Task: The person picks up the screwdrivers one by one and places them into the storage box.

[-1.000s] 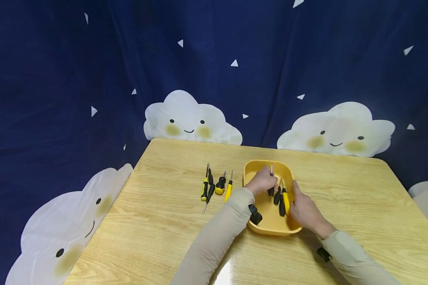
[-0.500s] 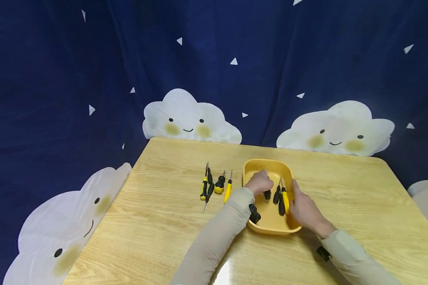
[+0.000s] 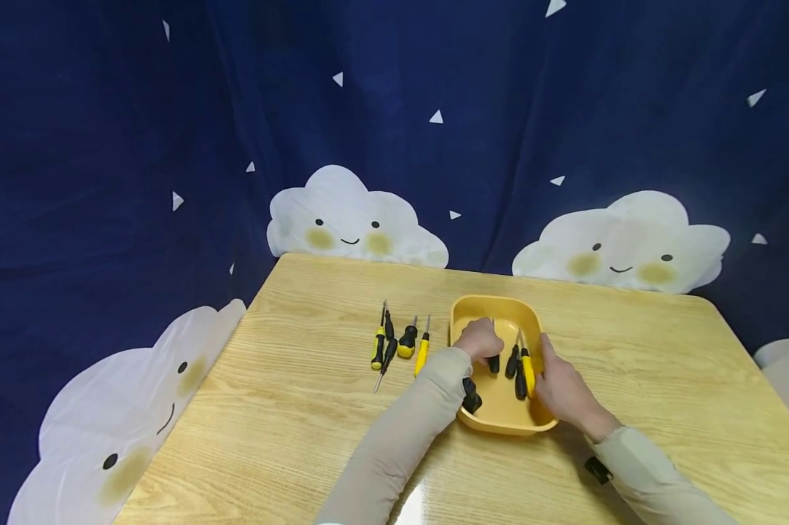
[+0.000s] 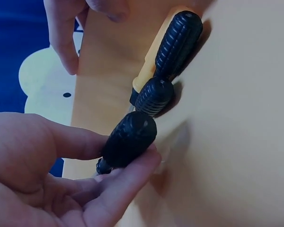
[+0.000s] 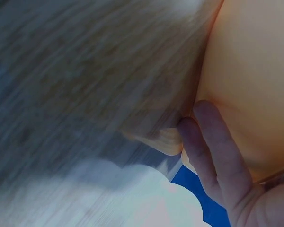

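Observation:
Inside the yellow-orange plastic bin (image 3: 499,429), my left hand (image 3: 478,341) pinches a black-handled screwdriver (image 4: 130,139) between thumb and fingers. Its shaft is mostly hidden by the hand in the head view. Beside it in the bin lie a black screwdriver (image 3: 512,362), another black screwdriver (image 3: 521,383) and a yellow-handled screwdriver (image 3: 528,373). My right hand (image 3: 563,385) holds the bin's right wall, thumb at the rim and fingers along the outside; the right wrist view shows fingers (image 5: 222,156) against that wall.
Left of the bin, several screwdrivers lie on the wooden table (image 3: 289,437), among them a stubby black-and-yellow one (image 3: 406,343) and a yellow-handled one (image 3: 422,355). A dark blue curtain (image 3: 381,138) with white clouds hangs behind the table.
My left hand has moved slightly left and lower in the bin with the black-handled screwdriver. The right hand and the bin have stayed in place.

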A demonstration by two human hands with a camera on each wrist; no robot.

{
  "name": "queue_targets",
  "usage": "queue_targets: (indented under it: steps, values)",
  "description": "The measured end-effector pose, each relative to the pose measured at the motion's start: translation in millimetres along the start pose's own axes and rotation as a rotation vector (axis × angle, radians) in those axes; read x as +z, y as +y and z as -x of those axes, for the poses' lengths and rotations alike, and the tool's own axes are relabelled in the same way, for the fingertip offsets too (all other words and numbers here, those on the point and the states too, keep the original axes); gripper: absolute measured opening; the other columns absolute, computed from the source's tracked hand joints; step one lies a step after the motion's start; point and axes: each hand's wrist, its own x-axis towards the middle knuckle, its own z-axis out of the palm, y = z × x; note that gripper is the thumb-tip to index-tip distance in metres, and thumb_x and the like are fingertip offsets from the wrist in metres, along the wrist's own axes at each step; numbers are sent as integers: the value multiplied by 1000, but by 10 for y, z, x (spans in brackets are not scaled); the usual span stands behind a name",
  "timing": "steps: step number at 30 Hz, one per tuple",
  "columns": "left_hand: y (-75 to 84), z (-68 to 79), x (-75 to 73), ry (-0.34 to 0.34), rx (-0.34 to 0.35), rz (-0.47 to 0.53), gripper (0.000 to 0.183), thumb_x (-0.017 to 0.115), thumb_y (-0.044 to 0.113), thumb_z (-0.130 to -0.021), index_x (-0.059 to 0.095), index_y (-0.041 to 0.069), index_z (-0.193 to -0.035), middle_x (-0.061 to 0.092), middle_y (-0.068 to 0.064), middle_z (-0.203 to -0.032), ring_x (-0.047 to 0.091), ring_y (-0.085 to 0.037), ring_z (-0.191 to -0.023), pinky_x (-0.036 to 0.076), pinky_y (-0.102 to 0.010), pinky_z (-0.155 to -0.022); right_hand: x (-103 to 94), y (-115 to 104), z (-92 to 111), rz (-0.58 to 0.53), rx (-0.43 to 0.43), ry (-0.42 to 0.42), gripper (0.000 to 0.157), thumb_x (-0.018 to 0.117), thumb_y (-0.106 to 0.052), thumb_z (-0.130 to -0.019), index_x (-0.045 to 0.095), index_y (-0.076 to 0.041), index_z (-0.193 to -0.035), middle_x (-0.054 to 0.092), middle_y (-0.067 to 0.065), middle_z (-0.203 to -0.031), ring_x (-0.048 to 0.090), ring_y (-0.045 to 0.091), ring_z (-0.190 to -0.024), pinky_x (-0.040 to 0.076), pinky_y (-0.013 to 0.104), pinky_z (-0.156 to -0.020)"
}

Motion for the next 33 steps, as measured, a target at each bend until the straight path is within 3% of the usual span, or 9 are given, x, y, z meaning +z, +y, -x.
queue_targets:
  steps: [9,12,15,20,23,30,33]
  values:
    - [-20,-36,48,11,-35,-8,51,57,8,-90,45,8,-140,61,-10,-117,63,-21,-48,53,-29,-47,2,-1,21,8,3,-6,69,40,-1,-90,1,7,-147,56,10,-69,49,17,-53,42,30,-49]
    - [-17,-33,42,7,-46,4,48,57,8,-91,47,7,-138,63,-11,-98,63,-21,-49,53,-30,-47,-8,-8,20,2,-4,-6,69,39,0,-91,0,8,-147,51,7,-64,49,16,-51,42,30,-48]
    - [-10,-21,26,12,-48,3,41,57,8,-91,52,4,-131,59,-11,-83,63,-22,-50,53,-30,-47,-7,-5,11,6,-5,1,69,38,-1,-90,0,7,-147,49,6,-60,48,16,-50,42,31,-47]
    - [-9,-9,25,12,-55,-20,12,57,9,-90,64,0,-93,58,-10,-69,65,-23,-52,54,-30,-48,10,13,17,13,3,0,70,38,-1,-90,-1,7,-147,50,6,-60,49,17,-50,42,31,-47]
    - [-15,-13,36,17,-56,-15,18,58,11,-89,58,2,-73,58,-10,-64,65,-23,-52,54,-30,-48,10,16,25,6,2,-3,71,38,-1,-90,-2,7,-147,50,7,-60,49,17,-49,42,31,-46]
    - [2,-10,3,32,-25,36,16,54,9,-90,55,5,-75,53,-8,-60,65,-23,-55,54,-32,-51,-11,0,16,7,-6,3,71,38,-1,-90,-4,6,-147,52,8,-63,50,17,-50,44,31,-48]
    - [6,-20,-20,42,7,14,19,51,9,-90,54,7,-72,48,-4,-52,61,-21,-48,50,-29,-47,-8,-1,14,20,-9,16,71,40,-1,-90,-1,7,-147,59,16,-72,53,19,-56,46,34,-53]
